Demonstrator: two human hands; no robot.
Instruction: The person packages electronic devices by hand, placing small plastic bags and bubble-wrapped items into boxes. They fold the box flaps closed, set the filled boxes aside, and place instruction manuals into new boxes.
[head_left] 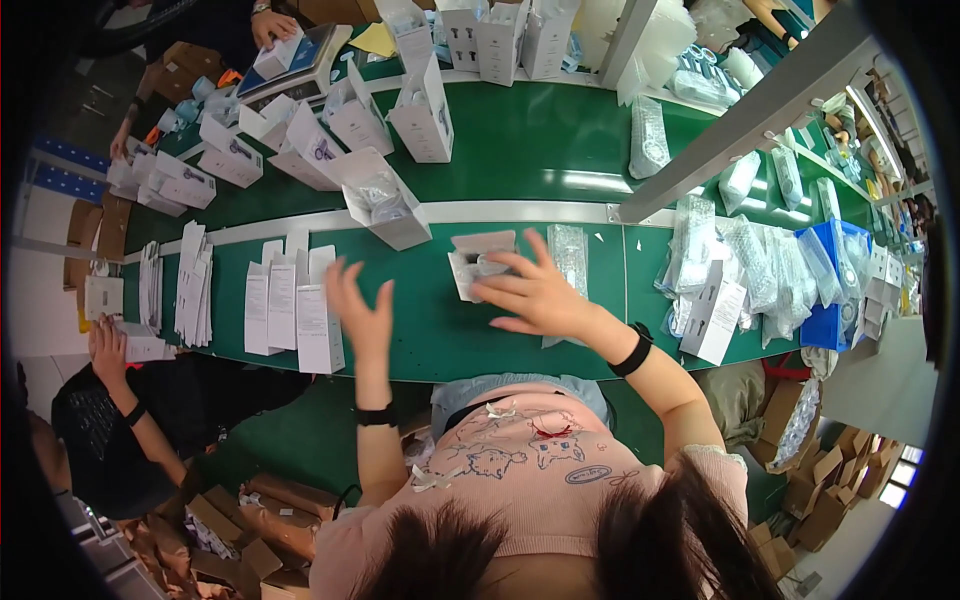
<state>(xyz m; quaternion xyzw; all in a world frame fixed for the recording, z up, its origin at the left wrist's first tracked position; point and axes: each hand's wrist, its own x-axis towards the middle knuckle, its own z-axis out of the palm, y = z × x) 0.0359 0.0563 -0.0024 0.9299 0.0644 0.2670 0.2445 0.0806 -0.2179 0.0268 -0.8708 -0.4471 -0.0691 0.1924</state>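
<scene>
the left hand (362,312) is spread, empty; the right hand (540,292) splays over an open white box (484,243), probably light, crushable card, best held by its sides.

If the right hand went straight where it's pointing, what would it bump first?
The right hand would probably meet the small open white box first: the two overlap in this view, though whether they touch is unclear.

White carton (486,242): small, standing open, a pale flap spread along its far side.
Opening: I see it facing up, turned slightly askew.
Contents: a dark piece (470,258) I can't identify.
Hidden part: I can't see its near-right side.
Place: left of the bubble-wrap pouch (569,256), apart from it.
</scene>
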